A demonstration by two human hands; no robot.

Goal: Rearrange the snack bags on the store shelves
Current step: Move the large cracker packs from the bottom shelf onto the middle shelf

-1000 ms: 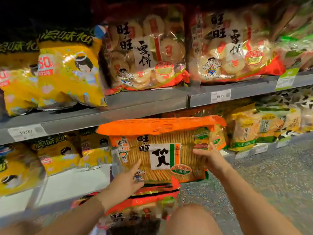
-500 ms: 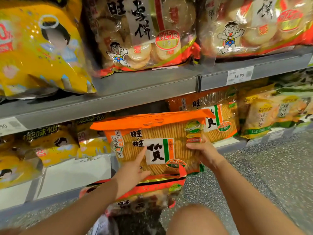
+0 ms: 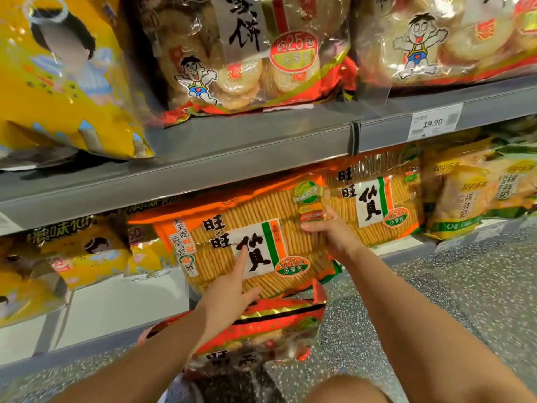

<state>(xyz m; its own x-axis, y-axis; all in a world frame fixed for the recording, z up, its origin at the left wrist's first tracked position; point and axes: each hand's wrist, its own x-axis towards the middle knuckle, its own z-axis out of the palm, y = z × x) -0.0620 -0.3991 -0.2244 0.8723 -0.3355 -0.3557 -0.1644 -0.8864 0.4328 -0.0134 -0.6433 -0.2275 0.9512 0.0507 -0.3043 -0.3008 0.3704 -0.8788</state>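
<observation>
Two hands steady the orange cracker bag (image 3: 250, 242) before the lower shelf (image 3: 122, 301): left hand (image 3: 229, 289) straight-fingered at 6 o'clock, right hand (image 3: 334, 237) gripping its 3 o'clock edge. Probably light, slippery, brittle inside; hold edges.

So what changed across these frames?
The orange cracker bag went back toward the shelving, its top now tucked under the upper shelf, beside the matching bag. The right hand still grips its right edge; the left hand still presses its front. Nothing else moved.
</observation>
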